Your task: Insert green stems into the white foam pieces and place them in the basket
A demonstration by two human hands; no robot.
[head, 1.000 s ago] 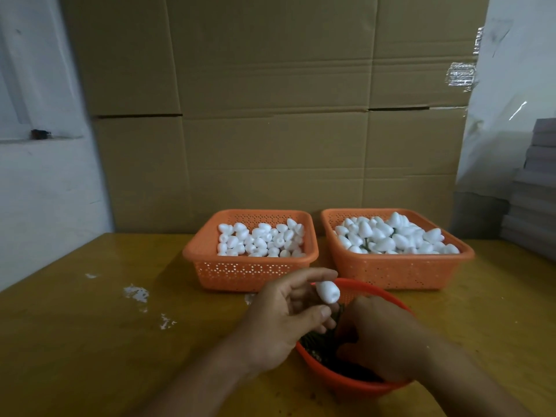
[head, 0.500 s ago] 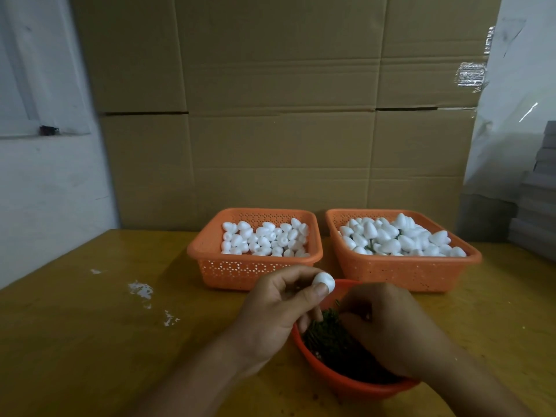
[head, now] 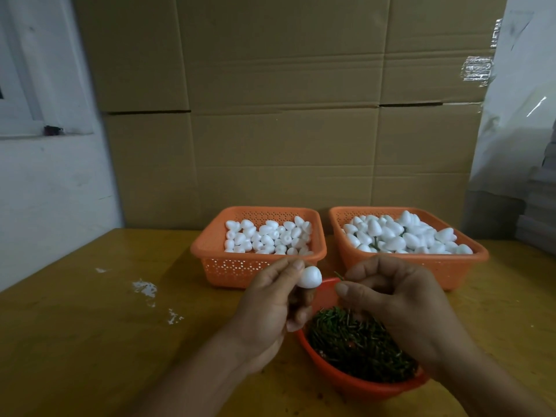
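the left hand (head: 267, 299) pinches a white foam piece (head: 310, 277) above the desk (head: 90, 341); the right hand (head: 400, 299) pinches a green stem (head: 339, 275) just beside it, not yet inserted. the right basket (head: 469, 266) apparently holds stemmed pieces, while the left basket (head: 210, 260) and red bowl (head: 346, 383) remain well stocked, so much is left.

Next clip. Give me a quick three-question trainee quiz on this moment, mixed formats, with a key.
1. True or false: the left hand pinches a white foam piece.
2. The right hand holds: A) a green stem B) a foam piece C) nothing.
3. Fill in: the loose stems lie in the round red ____.

Key: 1 true. 2 A. 3 bowl.
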